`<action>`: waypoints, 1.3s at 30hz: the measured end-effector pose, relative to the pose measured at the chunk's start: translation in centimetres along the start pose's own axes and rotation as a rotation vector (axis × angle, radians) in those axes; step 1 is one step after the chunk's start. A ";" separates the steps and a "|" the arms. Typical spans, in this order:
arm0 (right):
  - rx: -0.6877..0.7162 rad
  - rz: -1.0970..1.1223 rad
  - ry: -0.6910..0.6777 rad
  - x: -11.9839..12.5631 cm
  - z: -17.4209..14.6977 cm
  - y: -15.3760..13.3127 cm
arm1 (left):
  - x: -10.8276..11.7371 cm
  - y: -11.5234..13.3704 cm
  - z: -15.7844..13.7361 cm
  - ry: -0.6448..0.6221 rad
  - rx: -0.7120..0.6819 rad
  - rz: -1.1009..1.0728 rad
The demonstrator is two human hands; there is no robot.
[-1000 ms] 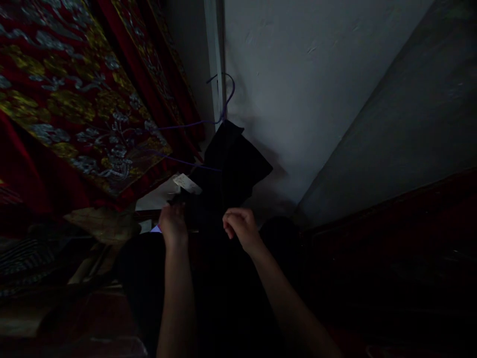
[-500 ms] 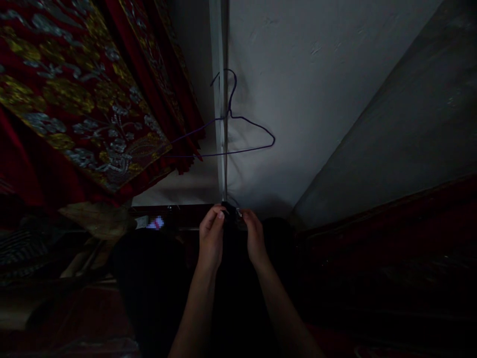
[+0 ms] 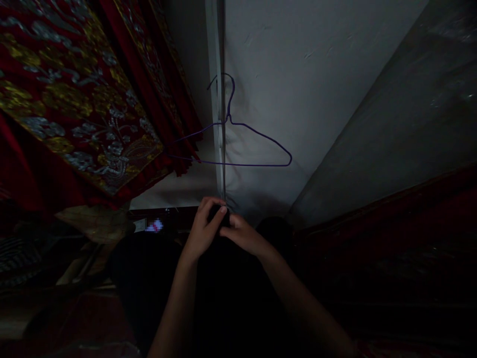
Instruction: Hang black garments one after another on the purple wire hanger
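Note:
My left hand (image 3: 203, 226) is closed, its thumb and curled fingers around a small black thing (image 3: 224, 218), cloth-like but too dark to name. From the right, my right hand (image 3: 242, 232) closes on the lower part of the same thing, thumb below and fingers above. The two hands almost meet, low in front of a pale upright strip. Beyond them a purple wire hanger (image 3: 257, 164) hangs apart from both hands.
Red cloth with gold and silver embroidery (image 3: 67, 99) hangs at the left. A pale wall (image 3: 276, 89) with an upright strip (image 3: 219, 164) stands ahead. My dark-clothed leg (image 3: 145, 263) is at lower left, with a tan object (image 3: 93, 223) beyond it.
My hands have drawn together, the right one turning leftward under the black thing. The light bit at the right fingertips no longer shows. The hanger has swung, showing more of its right side.

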State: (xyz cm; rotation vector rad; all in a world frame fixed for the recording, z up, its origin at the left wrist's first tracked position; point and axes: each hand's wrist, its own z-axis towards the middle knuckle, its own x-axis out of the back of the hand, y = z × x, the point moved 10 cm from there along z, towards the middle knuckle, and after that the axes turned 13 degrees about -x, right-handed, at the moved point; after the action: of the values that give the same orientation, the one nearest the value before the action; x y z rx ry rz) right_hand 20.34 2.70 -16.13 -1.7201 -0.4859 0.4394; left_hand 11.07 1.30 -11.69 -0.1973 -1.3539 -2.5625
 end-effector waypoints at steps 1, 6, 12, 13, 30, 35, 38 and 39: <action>-0.084 -0.010 0.005 0.3 0.6 0.5 | -0.4 -1.7 -0.2 -0.062 0.088 -0.055; -0.137 0.042 0.161 5.4 1.5 -2.7 | -2.1 -7.5 -4.2 -0.487 0.415 -0.124; 0.453 -0.115 0.505 13.6 0.4 -14.9 | 2.4 -9.5 -4.3 -0.518 0.426 0.135; 0.526 -0.139 0.544 14.1 0.8 -16.1 | 3.6 -9.5 -4.0 -0.469 0.448 0.134; 0.534 -0.627 0.313 14.0 6.3 -10.8 | 7.3 -9.7 -3.6 -0.622 0.340 0.556; 0.525 -0.704 0.412 15.6 1.5 -11.9 | 9.9 -6.6 1.0 -0.616 0.248 0.610; 0.515 -0.729 0.479 16.5 0.4 -12.7 | 11.4 -1.6 6.0 -0.513 0.063 0.677; 0.512 -0.729 0.489 16.7 0.3 -12.9 | 11.6 -0.2 7.4 -0.501 0.026 0.701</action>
State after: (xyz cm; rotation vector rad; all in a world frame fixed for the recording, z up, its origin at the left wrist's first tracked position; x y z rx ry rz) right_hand 33.17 14.29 -4.05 -1.0036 -0.5405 -0.3569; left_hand -0.13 5.80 -5.05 -1.1439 -1.1647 -1.9538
